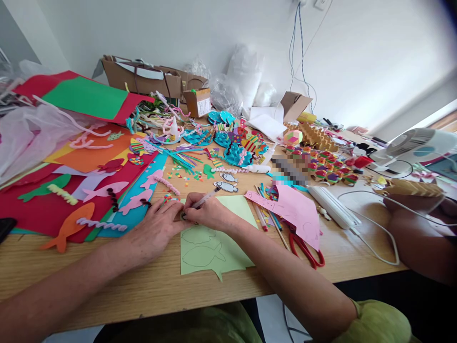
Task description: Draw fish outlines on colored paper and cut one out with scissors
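Wooden and broad, a table (143,297) stretching beneath both hands and well beyond. Piled to the left of the left hand, sheets of red paper (21,212), with cut fish on top.

Directly under the right hand, pale green paper (237,252), outlined with fish in thin line and cut unevenly along the near edge. Probably light and thin, quick to skid or crease, weakest at the narrow point on that cut edge; best pressed flat near the left side or lifted by a straight margin. To the right of the right hand, pink paper (302,219), also cut irregularly, over red scissor handles (310,252).

Low at the green paper's left edge, the left hand (159,221), fingers loosely extended toward the other hand's fingertips; cannot tell about any pinch beneath. Closed around a slim pen (204,200), the right hand (210,212), thumb and fingers pinching near the tip, with the tip itself hidden. Likely hard, light and smooth, apt to roll if laid down; best gripped low on the barrel.

Just beyond the right hand, two small white fish (225,186), probably flimsy and best picked up by an edge.
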Action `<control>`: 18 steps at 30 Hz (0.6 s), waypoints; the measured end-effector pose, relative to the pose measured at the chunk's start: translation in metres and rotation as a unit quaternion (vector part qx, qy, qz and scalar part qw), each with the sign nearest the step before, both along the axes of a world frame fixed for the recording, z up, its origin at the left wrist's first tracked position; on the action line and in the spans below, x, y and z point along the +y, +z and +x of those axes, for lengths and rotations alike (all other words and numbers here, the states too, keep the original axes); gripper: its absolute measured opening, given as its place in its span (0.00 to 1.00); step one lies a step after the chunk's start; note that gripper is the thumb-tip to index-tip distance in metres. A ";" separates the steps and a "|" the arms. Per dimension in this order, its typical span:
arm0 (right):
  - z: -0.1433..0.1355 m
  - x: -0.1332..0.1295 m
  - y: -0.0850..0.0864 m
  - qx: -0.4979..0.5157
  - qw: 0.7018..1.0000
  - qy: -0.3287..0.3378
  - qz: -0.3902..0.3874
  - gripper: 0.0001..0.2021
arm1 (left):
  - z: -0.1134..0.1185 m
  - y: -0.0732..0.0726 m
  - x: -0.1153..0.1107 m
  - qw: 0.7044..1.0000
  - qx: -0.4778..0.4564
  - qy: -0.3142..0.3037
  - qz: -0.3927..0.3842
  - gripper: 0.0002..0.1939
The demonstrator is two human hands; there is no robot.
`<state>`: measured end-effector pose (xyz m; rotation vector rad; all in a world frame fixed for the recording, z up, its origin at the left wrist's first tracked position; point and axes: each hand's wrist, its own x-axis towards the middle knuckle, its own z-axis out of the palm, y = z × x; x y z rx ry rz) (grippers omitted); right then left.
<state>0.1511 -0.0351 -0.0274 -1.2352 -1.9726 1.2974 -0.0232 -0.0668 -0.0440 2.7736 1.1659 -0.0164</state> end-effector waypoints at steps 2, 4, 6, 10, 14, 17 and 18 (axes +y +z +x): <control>0.001 0.001 -0.002 0.018 1.000 -0.014 -0.013 0.04 | -0.002 -0.003 0.000 1.000 0.002 0.000 0.007 0.27; 0.003 0.001 -0.001 0.035 0.999 -0.031 -0.016 0.04 | -0.003 -0.005 0.001 1.000 -0.003 -0.005 0.014 0.26; 0.006 0.000 0.003 0.048 0.998 -0.046 -0.002 0.04 | -0.004 -0.008 0.001 1.000 -0.008 -0.010 0.019 0.26; 0.014 -0.002 0.009 0.034 0.997 -0.052 0.048 0.04 | -0.006 -0.011 0.002 0.999 -0.017 -0.017 0.036 0.28; 0.028 -0.008 0.007 -0.015 0.991 -0.073 0.110 0.05 | -0.006 -0.010 0.003 0.999 -0.016 -0.014 0.045 0.30; 0.045 -0.014 0.007 -0.061 0.980 -0.056 0.181 0.07 | -0.005 -0.008 0.002 0.999 -0.010 -0.014 0.050 0.29; 0.050 -0.017 0.007 -0.075 0.976 -0.040 0.203 0.07 | -0.004 -0.007 0.002 0.998 -0.006 -0.014 0.053 0.29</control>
